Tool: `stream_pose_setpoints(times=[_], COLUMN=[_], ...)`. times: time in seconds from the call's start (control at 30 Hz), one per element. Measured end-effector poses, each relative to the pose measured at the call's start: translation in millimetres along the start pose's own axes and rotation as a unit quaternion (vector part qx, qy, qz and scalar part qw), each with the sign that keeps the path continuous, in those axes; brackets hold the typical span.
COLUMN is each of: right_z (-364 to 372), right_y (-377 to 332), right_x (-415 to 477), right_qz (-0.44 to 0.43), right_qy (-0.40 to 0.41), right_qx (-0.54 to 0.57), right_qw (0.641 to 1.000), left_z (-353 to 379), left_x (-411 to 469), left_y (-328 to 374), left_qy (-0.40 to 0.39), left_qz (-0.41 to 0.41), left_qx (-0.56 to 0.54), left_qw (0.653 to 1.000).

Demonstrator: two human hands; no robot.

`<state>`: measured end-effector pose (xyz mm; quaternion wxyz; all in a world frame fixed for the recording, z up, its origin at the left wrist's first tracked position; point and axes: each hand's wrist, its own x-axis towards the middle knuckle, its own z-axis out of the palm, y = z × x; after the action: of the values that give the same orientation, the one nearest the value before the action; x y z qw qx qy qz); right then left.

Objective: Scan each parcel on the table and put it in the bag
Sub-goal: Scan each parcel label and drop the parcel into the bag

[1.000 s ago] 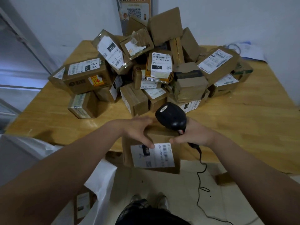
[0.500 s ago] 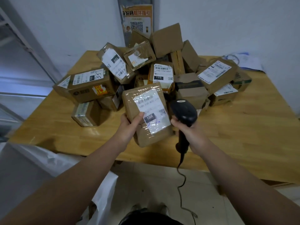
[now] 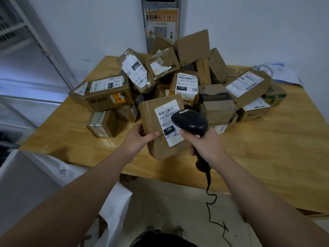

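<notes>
Now the black handheld scanner [image 3: 189, 121], gripped in my right hand [image 3: 204, 145], has come over the label of the brown cardboard parcel [image 3: 160, 129] my left hand [image 3: 140, 139] grasps; scanning, then the white bag [image 3: 114, 207].

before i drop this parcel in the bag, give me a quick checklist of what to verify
1. Parcel gripped by left hand: ok.
2. Label facing up toward scanner: ok.
3. Scanner held in right hand, head over the label: ok.
4. Barcode unobstructed: not ok, the scanner head hides part of the label from this view.
5. Scan registered: cannot tell, no beam or light visible.
6. Bag open at lower left: cannot tell, only white folds show.
</notes>
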<state>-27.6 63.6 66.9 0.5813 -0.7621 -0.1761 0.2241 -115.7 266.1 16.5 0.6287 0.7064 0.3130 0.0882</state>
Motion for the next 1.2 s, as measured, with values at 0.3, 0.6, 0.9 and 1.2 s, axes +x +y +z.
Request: stream_pose_setpoints(times=[0.3,0.6,0.9,1.2], right_z=[11,13,5,1], right_y=[-1,0,-4,-2], right_x=[-9,-12,-14,-17], right_qz=[0.036,0.059,0.055,0.063], right_qy=[0.012,0.015,0.021,0.021], right_qx=[-0.013,-0.069,-0.070,-0.081], right_qw=[0.999,0.996,0.996,0.994], left_z=[-1,5,11,12], left_x=[4,1,1,2], left_y=[-13,-11,-9,-11], left_qy=[0.031,0.039,0.048,0.043], left_qz=[-0.044,-0.059,-0.063,-0.062], left_qx=[-0.012,-0.012,-0.017,-0.009], left_qw=[0.998,0.997,0.997,0.997])
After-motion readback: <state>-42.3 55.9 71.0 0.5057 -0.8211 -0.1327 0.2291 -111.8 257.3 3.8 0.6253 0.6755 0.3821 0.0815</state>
